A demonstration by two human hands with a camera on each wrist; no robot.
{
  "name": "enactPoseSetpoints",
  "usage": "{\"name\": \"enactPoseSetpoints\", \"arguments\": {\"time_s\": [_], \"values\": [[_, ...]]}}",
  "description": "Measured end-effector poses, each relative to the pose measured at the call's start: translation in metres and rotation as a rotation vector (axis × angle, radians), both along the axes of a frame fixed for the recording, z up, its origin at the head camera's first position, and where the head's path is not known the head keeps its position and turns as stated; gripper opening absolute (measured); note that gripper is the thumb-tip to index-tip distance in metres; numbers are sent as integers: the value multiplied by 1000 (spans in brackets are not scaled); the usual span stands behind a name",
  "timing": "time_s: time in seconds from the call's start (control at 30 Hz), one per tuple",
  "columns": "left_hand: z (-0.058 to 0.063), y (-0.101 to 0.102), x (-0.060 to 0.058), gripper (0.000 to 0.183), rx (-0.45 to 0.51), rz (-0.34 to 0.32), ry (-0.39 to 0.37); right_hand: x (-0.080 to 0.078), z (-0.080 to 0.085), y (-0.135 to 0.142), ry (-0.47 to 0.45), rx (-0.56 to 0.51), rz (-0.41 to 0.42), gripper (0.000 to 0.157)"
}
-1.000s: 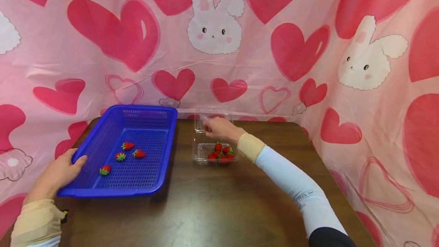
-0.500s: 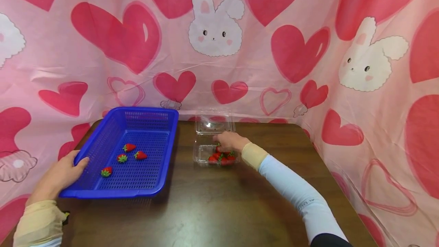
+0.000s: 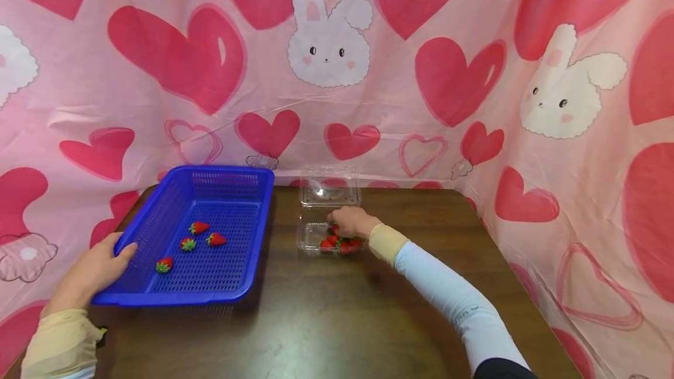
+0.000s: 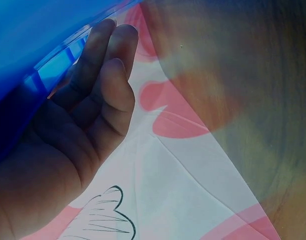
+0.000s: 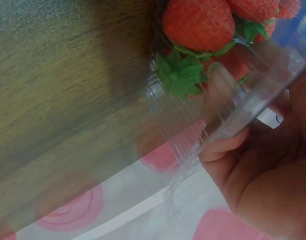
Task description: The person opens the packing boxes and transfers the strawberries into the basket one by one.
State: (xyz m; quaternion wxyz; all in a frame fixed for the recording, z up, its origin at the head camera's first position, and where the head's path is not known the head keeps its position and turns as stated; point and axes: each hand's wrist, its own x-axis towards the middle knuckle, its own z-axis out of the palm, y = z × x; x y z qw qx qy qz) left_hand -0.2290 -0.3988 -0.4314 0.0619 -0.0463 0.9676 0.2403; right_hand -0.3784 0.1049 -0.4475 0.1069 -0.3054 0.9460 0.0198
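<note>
At the left, my left hand [image 3: 98, 269] grips the side rim of a blue plastic basket [image 3: 253, 250], thumb over the edge, fingers along the outside [image 4: 124, 95]. Several strawberries [image 3: 216, 239] lie spread on its mesh floor. My right hand [image 3: 354, 221] reaches into a clear plastic clamshell box [image 3: 310, 244] holding several strawberries [image 3: 344, 247]. Through the clear wall in the right wrist view, one fingertip [image 5: 220, 82] shows right by a strawberry [image 5: 198, 24]; another finger bends at the rim. I cannot tell whether it pinches a berry.
The clamshell's clear lid [image 3: 330, 192] stands open behind the box, near the curtain [image 3: 389, 92] printed with hearts and rabbits. Brown wooden table [image 3: 316, 320] runs under everything. The basket's near end tilts toward the front left.
My right hand has come from over the clamshell's lid down toward me into the box part, then stayed there. My left hand and the basket hold nearly the same place.
</note>
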Motion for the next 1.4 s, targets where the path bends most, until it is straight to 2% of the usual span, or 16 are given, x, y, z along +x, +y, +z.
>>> {"name": "enactPoseSetpoints", "arguments": {"time_s": [0.27, 0.4, 0.57, 0.73, 0.93, 1.07, 1.3, 1.4], "values": [[-2, 0, 3, 74, -2, -4, 12, 1, 0, 1, 38, -63, -10, 24], [-3, -1, 4, 75, 0, -5, 8, 2, -1, 3, 75, -120, 10, 18], [-4, -4, 5, 75, 3, -3, 10, 2, -1, 3, 160, -174, 39, 20], [-5, -5, 5, 74, -5, -2, 18, 2, 5, 0, 197, -231, 45, 24], [-5, -3, 5, 74, -11, -4, 23, 0, 16, -8, 215, -252, 38, 20], [-5, -3, 5, 74, -10, -4, 17, -1, 29, -18, 219, -259, 39, 23], [-3, -1, 2, 74, -11, -6, 24, -3, 53, -40, 295, -297, 87, 22], [-1, 1, 2, 73, -9, -5, 27, -3, 62, -51, 285, -336, 109, 22]]}}
